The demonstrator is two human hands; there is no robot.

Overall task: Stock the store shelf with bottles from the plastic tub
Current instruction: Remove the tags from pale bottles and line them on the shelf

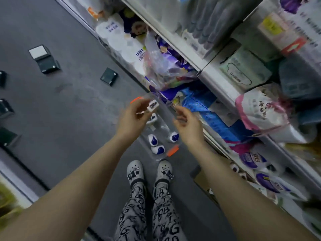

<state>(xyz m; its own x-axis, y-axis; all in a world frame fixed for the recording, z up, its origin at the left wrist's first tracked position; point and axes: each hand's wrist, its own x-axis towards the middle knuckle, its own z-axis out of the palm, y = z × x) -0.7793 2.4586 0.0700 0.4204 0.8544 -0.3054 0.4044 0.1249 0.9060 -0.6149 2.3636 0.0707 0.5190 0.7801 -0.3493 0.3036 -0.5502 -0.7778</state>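
Note:
A clear plastic tub (157, 156) with orange latches sits on the grey floor just ahead of my feet. Inside it are several small white bottles with blue caps (153, 140). My left hand (134, 117) is above the tub's far left side, with thumb and fingers curled round a small white labelled bottle (152, 105). Over the tub's right rim hovers my right hand (186, 124), its fingers loosely curled and nothing visible in it. The store shelf (217, 79) runs along the right, packed with bagged goods. The frame is blurred by motion.
The lower shelf levels hold tissue packs (121, 40), purple and blue bags (205, 108) and a pink-trimmed white bag (262, 108). Small dark boxes (109, 76) lie scattered on the floor to the left. A cardboard piece (203, 180) lies by the shelf base.

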